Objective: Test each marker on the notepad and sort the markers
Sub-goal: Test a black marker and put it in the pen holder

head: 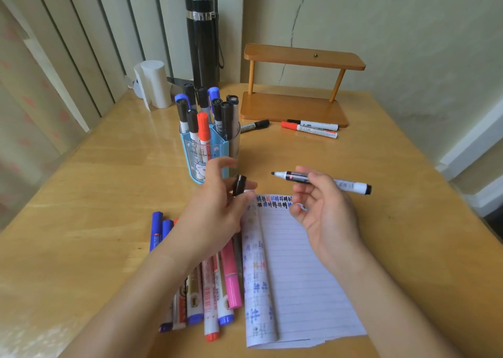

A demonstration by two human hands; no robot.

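My right hand (324, 210) holds an uncapped black marker (351, 185) above the top of the notepad (296, 276), tip pointing left. My left hand (217, 210) pinches its black cap (240, 185) just left of the notepad's top edge. Small coloured test marks run along the pad's top line and down its folded left page. A pile of several markers (217, 289) in blue, red and pink lies on the table under my left forearm. A blue pen holder (209, 145) behind my left hand stands full of several capped markers.
Three markers (310, 129) lie at the foot of a small wooden shelf (296, 107) at the back. A black flask (202, 39) and a white roll (152, 84) stand at the back left. The wooden table (394, 221) ends at a wall on the right.
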